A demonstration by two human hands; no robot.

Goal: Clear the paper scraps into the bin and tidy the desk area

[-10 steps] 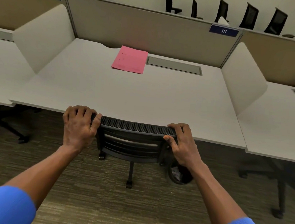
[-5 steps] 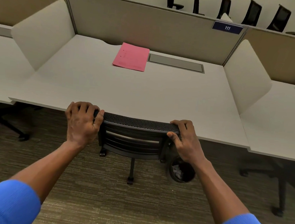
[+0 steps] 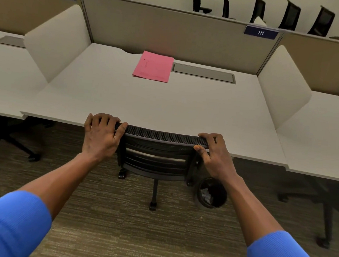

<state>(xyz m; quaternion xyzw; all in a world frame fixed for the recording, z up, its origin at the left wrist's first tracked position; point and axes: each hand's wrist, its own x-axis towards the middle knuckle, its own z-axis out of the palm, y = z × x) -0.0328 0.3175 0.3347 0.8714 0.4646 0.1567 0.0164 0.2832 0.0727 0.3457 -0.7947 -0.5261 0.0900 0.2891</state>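
A black mesh office chair (image 3: 156, 157) stands tucked against the front edge of the white desk (image 3: 146, 104). My left hand (image 3: 101, 135) grips the left end of the chair's top rail. My right hand (image 3: 215, 154) grips the right end. A pink folder (image 3: 153, 66) lies flat at the back of the desk. Under the desk, to the right of the chair, stands a small round black bin (image 3: 212, 192) with white paper scraps inside.
White divider panels (image 3: 56, 40) flank the desk on both sides. A grey cable hatch (image 3: 203, 73) sits beside the folder. Neighbouring desks lie left and right, with chair bases on the carpet (image 3: 116, 225) beneath them. Several black chairs stand beyond the back partition.
The chair has slid slightly further toward the desk with both hands still on its top rail. The view has shifted a little, showing more of the bin.
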